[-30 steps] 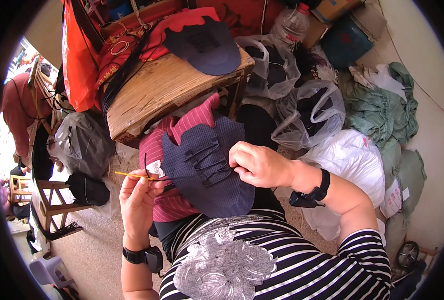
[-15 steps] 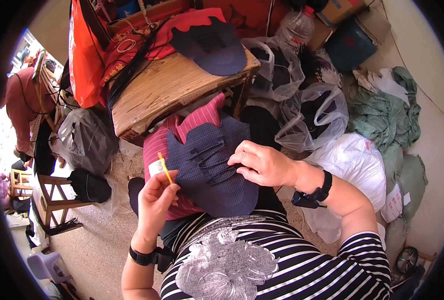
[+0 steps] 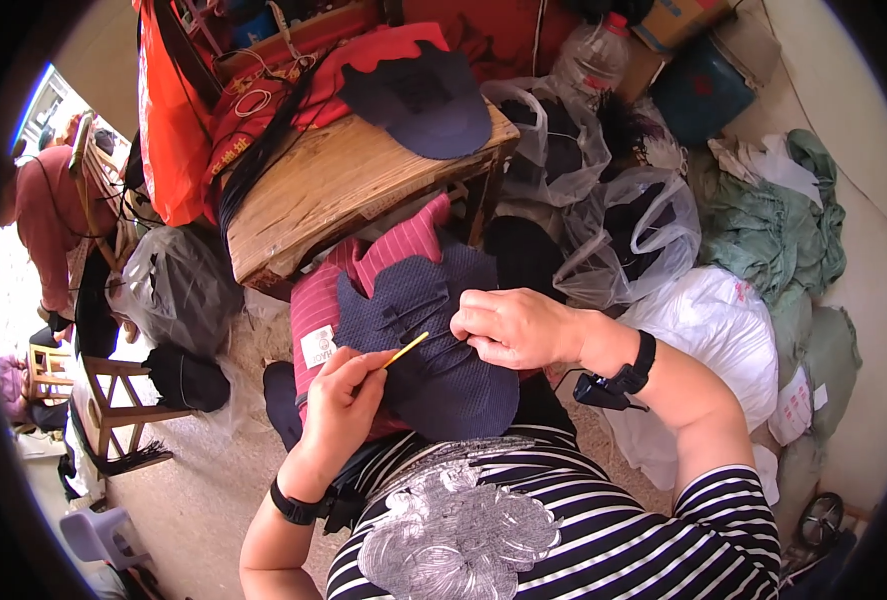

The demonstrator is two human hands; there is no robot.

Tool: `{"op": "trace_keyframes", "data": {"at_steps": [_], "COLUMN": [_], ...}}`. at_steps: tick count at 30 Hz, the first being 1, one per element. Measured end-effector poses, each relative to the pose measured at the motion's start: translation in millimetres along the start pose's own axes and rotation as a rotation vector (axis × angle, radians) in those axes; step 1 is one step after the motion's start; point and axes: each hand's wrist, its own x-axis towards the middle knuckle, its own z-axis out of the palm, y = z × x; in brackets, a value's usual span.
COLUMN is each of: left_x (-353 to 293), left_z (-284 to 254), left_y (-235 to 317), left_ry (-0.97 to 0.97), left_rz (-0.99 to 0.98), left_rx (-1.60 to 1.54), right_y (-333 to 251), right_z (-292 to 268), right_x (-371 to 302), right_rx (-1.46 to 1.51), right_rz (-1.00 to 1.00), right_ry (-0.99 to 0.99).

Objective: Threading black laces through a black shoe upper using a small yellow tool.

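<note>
Here the navy textured piece (image 3: 454, 390) is lying over striped maroon cloth (image 3: 314, 305), presumably for backing; the left hand (image 3: 347, 392) is pinching a yellow stick (image 3: 409, 349), leaving its tip free above, while the right hand (image 3: 519, 328) is bunching its fingers narrowly alongside (holding what, I can't tell).

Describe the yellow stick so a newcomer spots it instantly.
From the wooden table, move down the picture to the navy textured piece. Over it, the left hand pinches the slim yellow stick. Its bright yellow sets it apart from the dark piece behind.
</note>
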Motion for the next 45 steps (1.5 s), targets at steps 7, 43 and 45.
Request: {"op": "trace_keyframes", "data": {"at_steps": [7, 43, 45], "left_x": [-13.3, 9.6, 9.9], "left_z": [-18.7, -7.3, -8.3], "left_y": [2.0, 5.8, 8.1], "left_ry": [0.005, -0.003, -0.008], "left_rz": [-0.078, -0.024, 0.055], "left_rx": [0.186, 0.201, 0.261], "right_y": [4.6, -8.8, -9.9], "right_z": [9.5, 13.2, 13.2], "right_x": [-12.7, 5.5, 5.7], "right_rx": [0.121, -0.092, -0.092], "right_rz": [0.059, 0.094, 0.097], "right_ry": [0.121, 0.218, 0.215]}}
